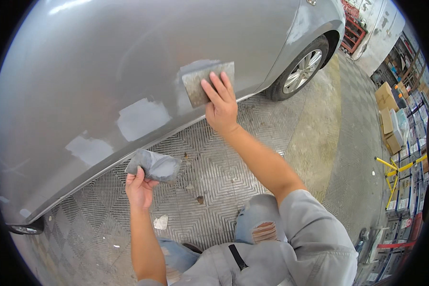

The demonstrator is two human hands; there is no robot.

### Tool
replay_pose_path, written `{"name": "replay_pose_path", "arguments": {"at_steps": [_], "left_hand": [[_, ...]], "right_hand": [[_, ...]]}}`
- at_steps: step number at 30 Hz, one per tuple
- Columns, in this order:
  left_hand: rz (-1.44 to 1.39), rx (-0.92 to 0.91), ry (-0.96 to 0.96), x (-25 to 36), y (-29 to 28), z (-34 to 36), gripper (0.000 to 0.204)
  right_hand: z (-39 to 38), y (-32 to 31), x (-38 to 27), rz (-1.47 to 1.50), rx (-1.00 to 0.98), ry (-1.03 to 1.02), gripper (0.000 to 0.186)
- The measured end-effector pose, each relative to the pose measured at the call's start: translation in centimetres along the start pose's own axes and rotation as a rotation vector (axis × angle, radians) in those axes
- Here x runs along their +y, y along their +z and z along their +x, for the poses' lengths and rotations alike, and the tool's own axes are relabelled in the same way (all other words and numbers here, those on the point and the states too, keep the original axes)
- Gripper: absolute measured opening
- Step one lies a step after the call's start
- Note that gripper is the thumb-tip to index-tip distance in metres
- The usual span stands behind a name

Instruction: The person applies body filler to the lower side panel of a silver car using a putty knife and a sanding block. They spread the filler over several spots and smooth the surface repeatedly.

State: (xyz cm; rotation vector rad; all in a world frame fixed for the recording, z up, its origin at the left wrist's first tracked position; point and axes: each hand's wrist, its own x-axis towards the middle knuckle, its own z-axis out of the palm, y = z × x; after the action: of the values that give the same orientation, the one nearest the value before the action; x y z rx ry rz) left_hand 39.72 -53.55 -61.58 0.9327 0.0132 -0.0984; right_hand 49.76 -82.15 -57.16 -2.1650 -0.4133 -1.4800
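A grey car door (157, 62) fills the left and upper part of the view, with pale patches of filler on its lower half. My right hand (222, 107) grips a flat, worn putty spreader (195, 86), its far edge against the door at the rightmost filler patch (183, 97). Below the door's bottom edge, my left hand (140, 190) holds a dark rectangular mixing plate (150, 164), thumb on top, with a smear of grey putty (164, 168) on it. Two more filler patches (143, 119) show left of my right hand.
Underfoot is a ridged grey floor (214, 171) with small debris, including a pale chip (161, 222). The car's wheel (302, 69) stands at the upper right. Along the right are cardboard boxes (387, 97), a yellow stand (394, 171) and stacked cartons (405, 190).
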Motion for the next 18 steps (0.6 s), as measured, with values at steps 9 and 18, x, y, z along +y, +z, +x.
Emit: {"name": "replay_pose_path", "arguments": {"at_steps": [9, 18], "left_hand": [[0.342, 0.113, -0.223, -0.7, 0.5, -0.2, 0.02], [0.282, 0.095, -0.229, -0.9, 0.2, 0.0, 0.02]], "right_hand": [[-3.1, 0.4, 0.4, -0.015, -0.139, -0.043, 0.048], [0.8, 2.1, -0.3, -0.001, 0.052, -0.095, 0.048]]}}
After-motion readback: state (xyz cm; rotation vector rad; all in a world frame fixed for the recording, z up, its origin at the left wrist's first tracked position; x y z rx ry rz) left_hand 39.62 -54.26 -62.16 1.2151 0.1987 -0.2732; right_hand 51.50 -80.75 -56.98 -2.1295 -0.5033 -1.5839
